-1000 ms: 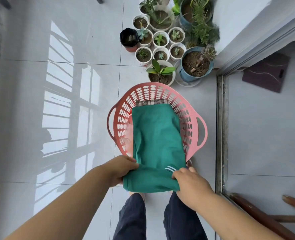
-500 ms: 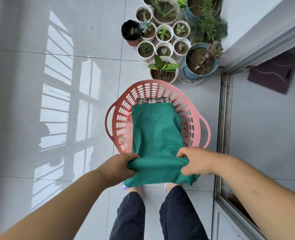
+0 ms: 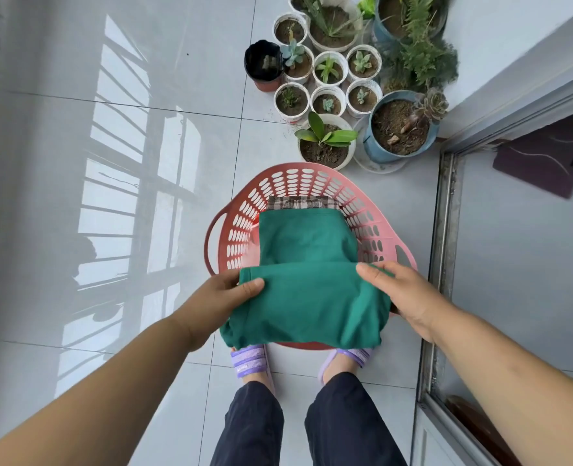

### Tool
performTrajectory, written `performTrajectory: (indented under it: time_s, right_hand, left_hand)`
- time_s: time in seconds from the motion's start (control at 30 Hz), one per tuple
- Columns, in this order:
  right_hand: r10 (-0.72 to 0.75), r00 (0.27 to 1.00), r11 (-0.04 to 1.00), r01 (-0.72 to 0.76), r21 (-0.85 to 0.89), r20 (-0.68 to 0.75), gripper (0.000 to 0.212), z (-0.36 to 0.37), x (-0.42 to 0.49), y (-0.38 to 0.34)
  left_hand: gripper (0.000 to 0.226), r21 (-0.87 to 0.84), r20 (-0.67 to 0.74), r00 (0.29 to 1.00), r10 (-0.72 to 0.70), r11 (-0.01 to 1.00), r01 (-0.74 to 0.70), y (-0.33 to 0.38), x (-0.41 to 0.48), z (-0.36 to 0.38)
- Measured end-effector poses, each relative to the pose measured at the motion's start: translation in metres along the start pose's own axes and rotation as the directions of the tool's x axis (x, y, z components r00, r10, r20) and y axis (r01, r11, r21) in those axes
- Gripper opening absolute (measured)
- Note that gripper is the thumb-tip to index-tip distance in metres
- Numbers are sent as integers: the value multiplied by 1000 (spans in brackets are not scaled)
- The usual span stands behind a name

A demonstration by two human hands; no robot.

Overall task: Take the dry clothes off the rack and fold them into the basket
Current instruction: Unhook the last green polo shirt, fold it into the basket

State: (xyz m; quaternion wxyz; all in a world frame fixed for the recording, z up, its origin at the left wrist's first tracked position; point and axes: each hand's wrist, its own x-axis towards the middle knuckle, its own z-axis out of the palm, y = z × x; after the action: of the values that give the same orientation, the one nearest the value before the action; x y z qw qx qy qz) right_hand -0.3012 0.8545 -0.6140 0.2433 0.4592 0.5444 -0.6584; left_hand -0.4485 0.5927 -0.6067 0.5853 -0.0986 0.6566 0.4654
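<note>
Green fabric garment [image 3: 308, 304], its near half doubled over the near rim of the pink perforated plastic basket [image 3: 298, 168], is pinched at each side in the grip of left hand [image 3: 221, 297] and right hand [image 3: 403, 294], so an uneven release could undo the fold or spill it outside.

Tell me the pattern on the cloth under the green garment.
Checked, brown and white: the cloth, head view.

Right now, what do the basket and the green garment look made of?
Basket: probably moulded plastic, pink, faintly glossy; rigid rim, rows of oval holes. Green garment: soft matte cloth; it folds and sags limply. Fibre cannot be told.
</note>
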Motion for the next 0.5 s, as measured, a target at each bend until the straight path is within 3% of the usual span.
performTrajectory:
  time_s: [0.1, 0.2, 0.33, 0.5]
  right_hand:
    - [-58, 995, 972, 39, 231, 76, 69, 2, 18, -2]
    - [-68, 997, 992, 64, 105, 38, 52, 4, 43, 4]
    - [-67, 989, 998, 67, -2, -133, 22, 6, 75, 10]
    - [-95, 955, 995, 91, -27, -280, 34, 2, 121, 13]
  left_hand:
    - [29, -47, -103, 995, -5, 999, 0, 9, 19, 7]
    - [31, -35, -189, 981, -30, 999, 24, 11, 43, 10]
    - [33, -81, -265, 963, -42, 996, 21, 15, 66, 8]
    - [47, -121, -317, 948, 17, 991, -58, 12, 106, -1]
